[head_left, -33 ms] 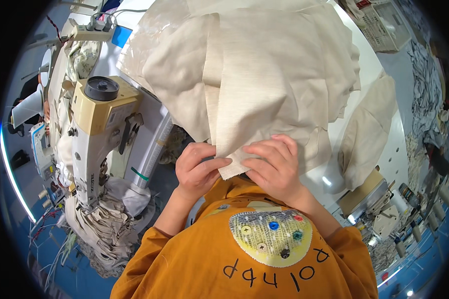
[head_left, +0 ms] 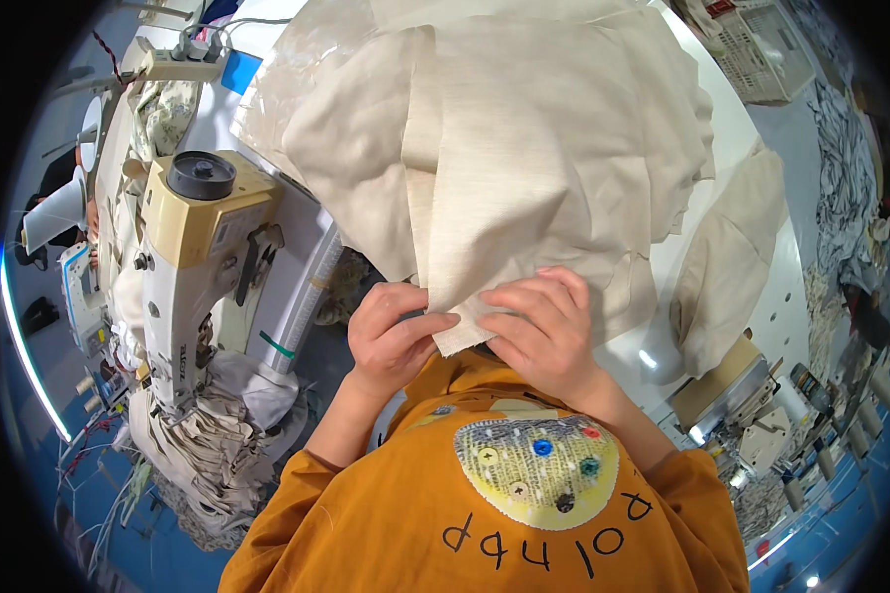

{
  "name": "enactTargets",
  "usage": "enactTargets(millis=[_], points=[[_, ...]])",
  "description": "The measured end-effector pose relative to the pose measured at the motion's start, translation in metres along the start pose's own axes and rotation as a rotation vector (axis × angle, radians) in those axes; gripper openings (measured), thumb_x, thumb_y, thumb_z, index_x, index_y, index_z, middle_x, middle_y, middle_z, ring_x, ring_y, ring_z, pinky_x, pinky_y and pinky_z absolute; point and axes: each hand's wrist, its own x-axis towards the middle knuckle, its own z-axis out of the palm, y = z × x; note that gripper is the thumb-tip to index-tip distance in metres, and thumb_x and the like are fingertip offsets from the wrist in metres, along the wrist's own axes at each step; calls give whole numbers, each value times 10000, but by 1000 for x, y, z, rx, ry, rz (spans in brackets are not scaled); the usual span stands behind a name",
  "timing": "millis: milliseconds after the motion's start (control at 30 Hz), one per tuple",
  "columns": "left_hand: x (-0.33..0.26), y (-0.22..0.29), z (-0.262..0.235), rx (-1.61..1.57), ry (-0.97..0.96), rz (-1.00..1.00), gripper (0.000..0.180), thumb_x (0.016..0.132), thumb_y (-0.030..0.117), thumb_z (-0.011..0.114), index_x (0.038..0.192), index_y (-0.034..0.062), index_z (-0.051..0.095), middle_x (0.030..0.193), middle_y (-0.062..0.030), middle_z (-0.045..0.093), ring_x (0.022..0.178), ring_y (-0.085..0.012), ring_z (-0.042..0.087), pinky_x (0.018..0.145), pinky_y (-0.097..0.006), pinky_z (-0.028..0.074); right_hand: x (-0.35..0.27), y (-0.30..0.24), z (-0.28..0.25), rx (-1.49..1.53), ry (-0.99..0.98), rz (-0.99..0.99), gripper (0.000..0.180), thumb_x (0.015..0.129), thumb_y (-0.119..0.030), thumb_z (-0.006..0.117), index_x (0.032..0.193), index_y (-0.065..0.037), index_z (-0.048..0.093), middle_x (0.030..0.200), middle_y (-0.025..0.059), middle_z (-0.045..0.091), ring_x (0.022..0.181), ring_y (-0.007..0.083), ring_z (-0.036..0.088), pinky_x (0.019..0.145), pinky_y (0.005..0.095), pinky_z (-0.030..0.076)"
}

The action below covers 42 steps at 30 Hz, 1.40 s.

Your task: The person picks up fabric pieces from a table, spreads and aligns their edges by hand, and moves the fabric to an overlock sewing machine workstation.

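Observation:
Beige woven fabric (head_left: 534,148) lies in broad layers over the white table in front of me, its near end drawn to the table's edge by my body. My left hand (head_left: 391,331) pinches the left edge of the near corner between thumb and fingers. Just to the right, my right hand (head_left: 544,321) grips the same corner, fingers curled over the cloth and thumb tucked under. A narrow strip of the cloth hangs between the two hands, with a slightly frayed end. The undersides of the fingers are hidden.
A sewing machine (head_left: 203,257) stands at the left above a heap of bunched cloth (head_left: 213,435). Another beige piece (head_left: 732,257) hangs over the table's right side. A white plastic basket (head_left: 761,49) sits at the far right; a second machine (head_left: 761,425) is at the lower right.

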Motion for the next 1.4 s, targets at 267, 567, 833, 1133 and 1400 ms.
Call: enactTargets(millis=[267,567,833,1133,1400], points=[[0,2,1,-8,9,-9,318,544,69,810,846,115,718,837,-50,604,728,-241,605,600,-323,489,3,-4,0,3,11,-34,255,705,-136,768,953,-141,710,999,-39,644,919,149,596,885,387,439],[-1,2,1,-15,5,-15,320,541,61,802,846,114,718,846,-46,611,729,-240,605,605,-322,495,1,-8,4,60,31,-7,286,688,-139,779,966,-137,714,1007,-13,669,885,178,618,856,391,430],[-4,1,1,-5,6,-17,332,525,48,788,844,114,718,832,-46,596,728,-241,600,605,-322,495,4,-11,3,66,17,-22,216,731,-110,763,935,-113,692,1004,-15,676,924,161,628,854,345,466],[-4,-1,4,-25,-1,-17,370,501,-1,737,854,111,718,830,-52,593,721,-246,594,604,-322,495,3,-6,3,119,14,-17,217,745,-85,754,956,-81,701,1026,14,696,919,185,652,826,334,502],[-3,-2,5,-26,-11,-20,376,502,0,739,862,107,719,817,-47,594,718,-242,592,601,-314,493,4,-4,3,138,4,-25,210,748,-85,754,951,-75,704,1016,23,698,904,193,656,808,331,513]])
